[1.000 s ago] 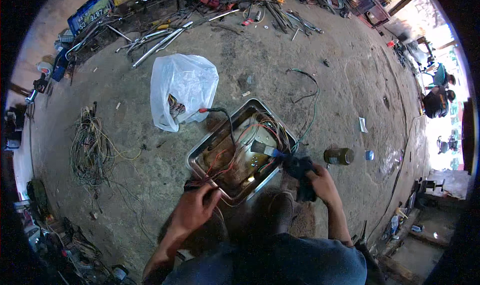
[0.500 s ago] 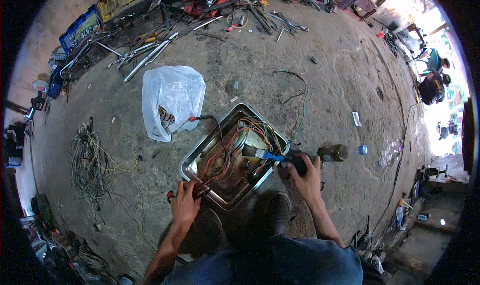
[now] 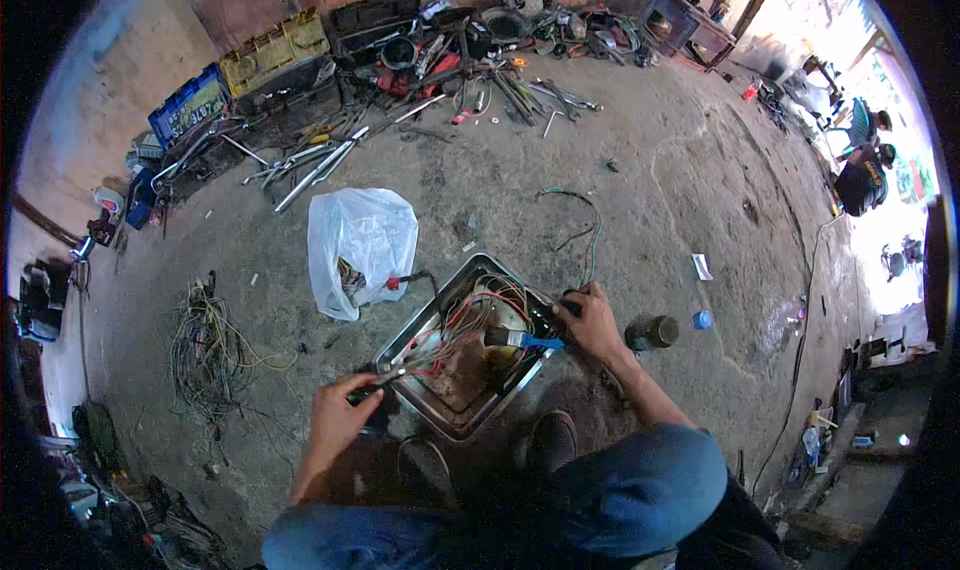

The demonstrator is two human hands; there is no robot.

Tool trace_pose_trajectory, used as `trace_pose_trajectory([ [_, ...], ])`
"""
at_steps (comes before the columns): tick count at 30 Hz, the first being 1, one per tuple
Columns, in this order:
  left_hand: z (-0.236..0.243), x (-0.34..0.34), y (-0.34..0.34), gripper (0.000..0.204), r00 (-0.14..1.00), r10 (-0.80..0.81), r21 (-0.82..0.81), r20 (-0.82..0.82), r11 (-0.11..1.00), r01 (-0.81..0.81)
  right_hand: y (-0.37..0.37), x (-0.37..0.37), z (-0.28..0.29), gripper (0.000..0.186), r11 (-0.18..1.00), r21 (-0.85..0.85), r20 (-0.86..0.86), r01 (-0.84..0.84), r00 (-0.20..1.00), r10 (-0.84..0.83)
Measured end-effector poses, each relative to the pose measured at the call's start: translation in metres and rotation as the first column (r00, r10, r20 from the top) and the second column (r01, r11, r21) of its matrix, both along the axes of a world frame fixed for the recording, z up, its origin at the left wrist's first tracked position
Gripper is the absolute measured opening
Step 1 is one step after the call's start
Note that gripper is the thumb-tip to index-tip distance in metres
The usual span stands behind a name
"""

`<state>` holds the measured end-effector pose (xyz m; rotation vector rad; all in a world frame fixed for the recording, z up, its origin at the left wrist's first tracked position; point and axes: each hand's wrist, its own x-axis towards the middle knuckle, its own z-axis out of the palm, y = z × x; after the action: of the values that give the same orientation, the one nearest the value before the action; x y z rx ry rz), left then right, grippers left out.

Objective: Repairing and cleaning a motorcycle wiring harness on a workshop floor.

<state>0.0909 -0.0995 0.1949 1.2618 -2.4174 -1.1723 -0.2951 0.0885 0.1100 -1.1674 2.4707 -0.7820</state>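
Observation:
A metal tray (image 3: pixel 452 432) lies on the floor just beyond my feet, with brownish residue on its bottom. Across it stretches a wiring harness (image 3: pixel 432 353) of red, pale and green wires. My left hand (image 3: pixel 338 416) is closed on the harness's dark end at the tray's left corner. At the right rim, my right hand (image 3: pixel 597 332) grips a black part of the same harness, largely covered by the fingers. A paintbrush (image 3: pixel 535 341) with a blue handle leans in the tray below that hand. From the right side a thin green wire (image 3: pixel 597 232) trails onto the floor.
Beyond the tray stands a white plastic bag (image 3: pixel 365 240) with wires inside. Tangled wire (image 3: pixel 210 345) lies left; a dark jar (image 3: pixel 652 332) and blue cap (image 3: pixel 702 319) sit right. Tools (image 3: pixel 430 65) and a yellow crate (image 3: pixel 275 52) line the wall. People (image 3: pixel 862 175) are far right.
My view has tilted up, showing more of the wall and my knees. My left hand has moved left and outward with the harness end; my right hand has shifted above the brush handle.

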Motion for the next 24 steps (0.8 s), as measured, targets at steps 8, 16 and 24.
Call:
trace_pose_trajectory([
  [8, 0.097, -0.030, -0.073, 0.029, 0.979, -0.166, 0.080, 0.115, 0.984, 0.158, -0.007, -0.043, 0.015, 0.030, 0.985, -0.169, 0.072, 0.022, 0.997, -0.010],
  [16, 0.220, -0.094, -0.077, 0.023, 0.996, -0.081, -0.013, -0.023, 0.997, 0.080, -0.020, -0.032, 0.019, 0.028, 0.956, -0.287, 0.085, 0.064, 0.996, -0.041],
  [24, 0.265, -0.134, -0.059, 0.025, 0.989, -0.141, -0.154, -0.051, 0.979, 0.132, -0.002, -0.012, 0.013, 0.035, 0.912, -0.291, 0.405, 0.291, 0.901, -0.158],
])
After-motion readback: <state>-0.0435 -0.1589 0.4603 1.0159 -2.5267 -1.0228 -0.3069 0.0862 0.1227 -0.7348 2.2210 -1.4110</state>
